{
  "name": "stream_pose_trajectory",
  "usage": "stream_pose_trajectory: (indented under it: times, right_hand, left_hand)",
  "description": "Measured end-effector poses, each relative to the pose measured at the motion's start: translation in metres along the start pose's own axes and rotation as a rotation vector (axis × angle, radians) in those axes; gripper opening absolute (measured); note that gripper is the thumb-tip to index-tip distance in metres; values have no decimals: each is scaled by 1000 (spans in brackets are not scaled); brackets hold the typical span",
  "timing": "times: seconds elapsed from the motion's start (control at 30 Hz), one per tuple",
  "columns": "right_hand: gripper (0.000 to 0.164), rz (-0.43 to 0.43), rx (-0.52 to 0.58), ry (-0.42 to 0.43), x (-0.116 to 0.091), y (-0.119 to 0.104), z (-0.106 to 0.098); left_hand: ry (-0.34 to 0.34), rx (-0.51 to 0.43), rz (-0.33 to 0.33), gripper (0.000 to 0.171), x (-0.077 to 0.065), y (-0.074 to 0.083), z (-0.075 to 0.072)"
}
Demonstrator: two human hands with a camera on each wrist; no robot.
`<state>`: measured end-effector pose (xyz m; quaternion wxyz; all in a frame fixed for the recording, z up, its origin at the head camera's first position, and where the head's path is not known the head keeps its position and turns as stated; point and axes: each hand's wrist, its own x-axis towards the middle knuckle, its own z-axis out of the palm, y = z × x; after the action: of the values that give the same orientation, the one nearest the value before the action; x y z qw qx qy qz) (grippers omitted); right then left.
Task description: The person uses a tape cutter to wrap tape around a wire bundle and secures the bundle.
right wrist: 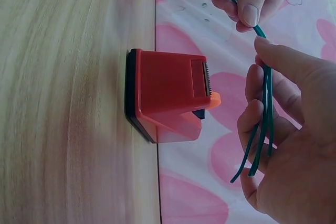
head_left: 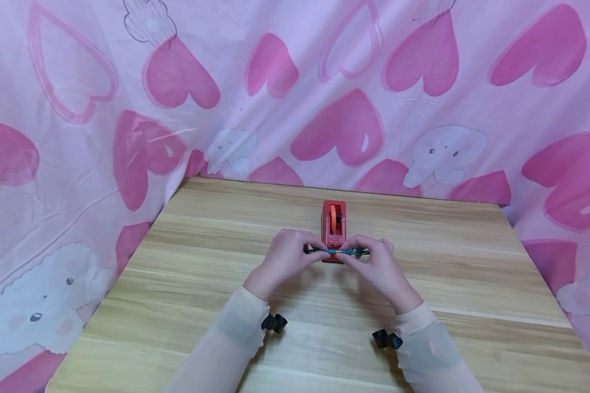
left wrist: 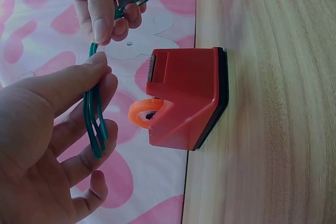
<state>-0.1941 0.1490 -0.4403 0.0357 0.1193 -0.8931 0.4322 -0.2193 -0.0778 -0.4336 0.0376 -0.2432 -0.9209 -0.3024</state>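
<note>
A small bundle of thin green wires (left wrist: 94, 124) is held level in the air between both hands. My left hand (head_left: 287, 252) pinches it near the middle between thumb and forefinger, and loose ends fan out over the other fingers. Close beside it, my right hand (head_left: 375, 262) pinches the same bundle with thumb and forefinger; several separate ends (right wrist: 260, 140) hang across its fingers. Just behind the wires in the head view is a red tape dispenser (left wrist: 189, 74) with an orange wheel (left wrist: 137, 114) and a toothed cutting edge (right wrist: 207, 77). Neither hand grips the dispenser.
The dispenser stands upright on a wood-grain table (head_left: 216, 218). A pink curtain (head_left: 275, 125) with hearts and white cartoon figures hangs along the back and both sides. Small black cameras (head_left: 274, 323) sit at both sleeve cuffs.
</note>
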Motion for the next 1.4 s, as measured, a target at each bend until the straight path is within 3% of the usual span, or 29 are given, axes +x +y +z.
stream_pose_trajectory:
  times: [0.83,1.2,1.4]
  right_hand:
    - [14,24,34,-37,-1,1,1]
    - [17,12,46,-43,0,3,0]
    - [25,-26,132,-35,-3,7,-2]
  left_hand:
    - [11,87,97,7,3,-1,-3]
    - [9,112,78,8,1,-1,-3]
    - [12,86,26,7,2,-1,-2]
